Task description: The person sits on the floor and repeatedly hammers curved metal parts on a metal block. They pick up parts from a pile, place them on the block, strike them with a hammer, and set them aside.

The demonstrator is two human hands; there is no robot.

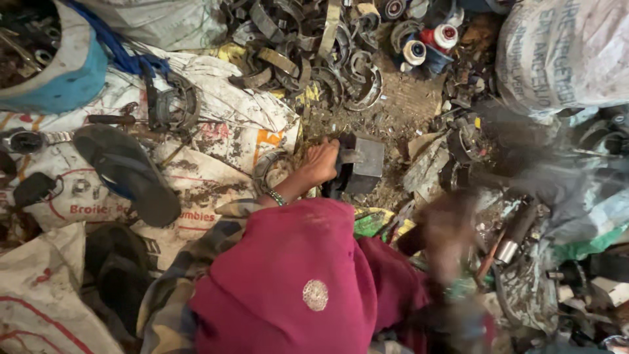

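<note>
Left hand (pixel 321 160) grip is closed on the dark metal block (pixel 362 164) standing on the littered floor; right hand (pixel 449 236) is blurred, grip undeterminable; the block is best kept pinned steady.

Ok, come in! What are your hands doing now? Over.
Left hand gripping dark square metal block on the ground. Right hand blurred, hold unclear. Heap of curved rusty metal pieces past the block; black rubber sandal left.
</note>
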